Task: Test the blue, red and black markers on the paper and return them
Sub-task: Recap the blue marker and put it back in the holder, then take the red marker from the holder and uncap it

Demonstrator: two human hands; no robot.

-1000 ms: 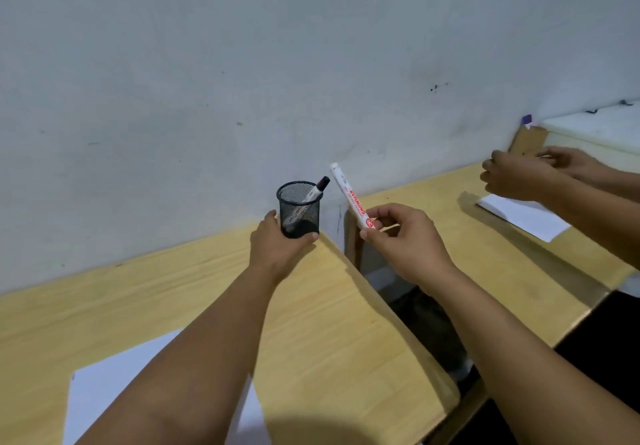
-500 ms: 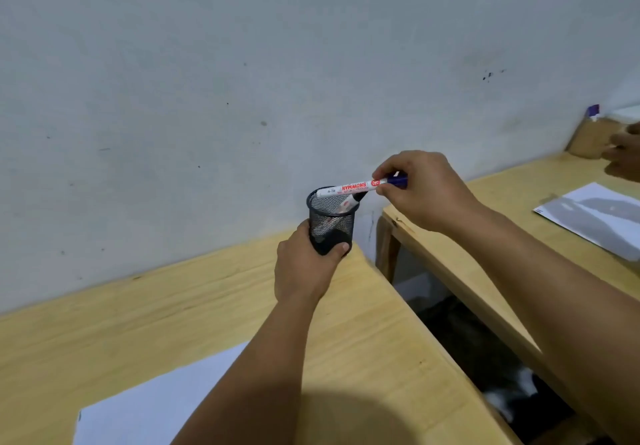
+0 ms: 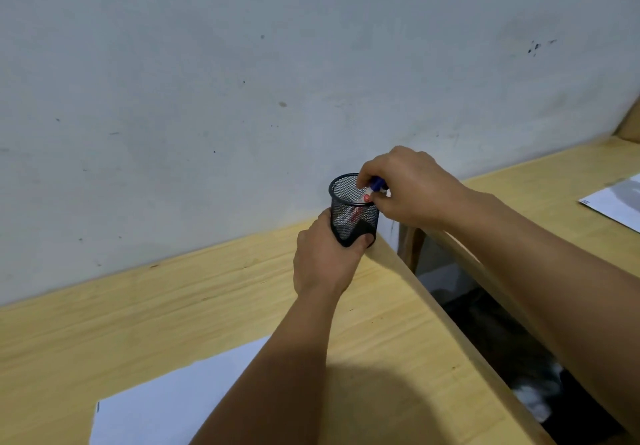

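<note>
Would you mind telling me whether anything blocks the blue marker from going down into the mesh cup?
Nothing visible does. The right hand holds the blue marker with its lower end already inside the mesh cup, which the left hand steadies. Another marker shows inside, but leaves room.

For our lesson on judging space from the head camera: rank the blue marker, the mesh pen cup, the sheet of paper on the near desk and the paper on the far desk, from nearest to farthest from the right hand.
1. Blue marker: pinched in the right hand.
2. Mesh pen cup: just below-left, gripped by the left hand.
3. Paper on the far desk: right edge.
4. Sheet of paper on the near desk: bottom left.
</note>
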